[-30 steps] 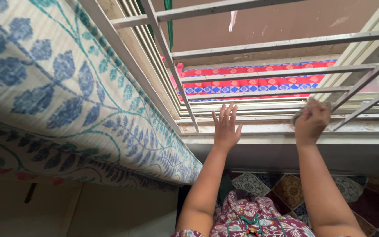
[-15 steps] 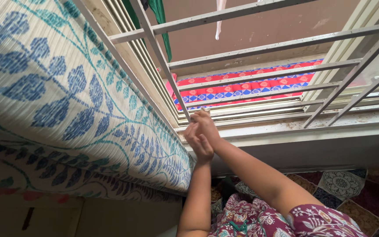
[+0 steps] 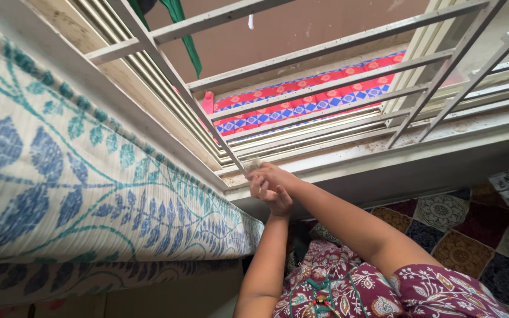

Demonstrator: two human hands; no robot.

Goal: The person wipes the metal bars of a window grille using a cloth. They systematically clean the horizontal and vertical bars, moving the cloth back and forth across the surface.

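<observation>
Together, both hands (image 3: 272, 185) meet at the dusty sill (image 3: 396, 141); right grip seemingly clenches a cloth (image 3: 256, 163), left unclear.

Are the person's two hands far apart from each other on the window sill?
No, the left hand and the right hand are close together at the left end of the window sill, by the grille bar.

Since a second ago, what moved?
The right hand, holding a small cloth, swept from the right end of the window sill to its left corner. The left hand left the sill and joined it. Grille bars and leaf-patterned mat unchanged.
</observation>
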